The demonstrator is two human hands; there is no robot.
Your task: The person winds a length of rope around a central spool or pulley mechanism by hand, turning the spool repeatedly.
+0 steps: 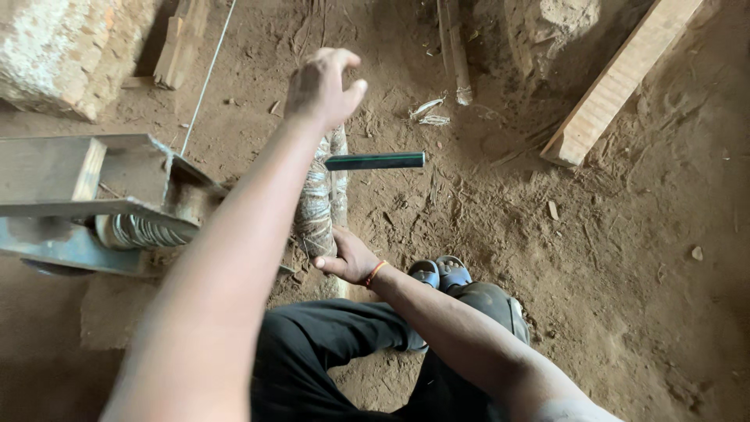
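Here both hands' fingers grip a wrapped bundle (316,207): left hand (320,86) atop, right hand (348,258) below.

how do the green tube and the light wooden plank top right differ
The green tube is dark, glossy and slim; the wooden plank is pale, matte and much broader. The tube lies level across the view, sticking out from the wrapped bundle under the left hand; the plank runs diagonally over the dirt floor, far from both hands. The right hand holds the bundle lower down. Both are straight and long.

Wooden plank (621,78) on dirt floor (625,273), brick block (55,47), blue sandals (439,273)
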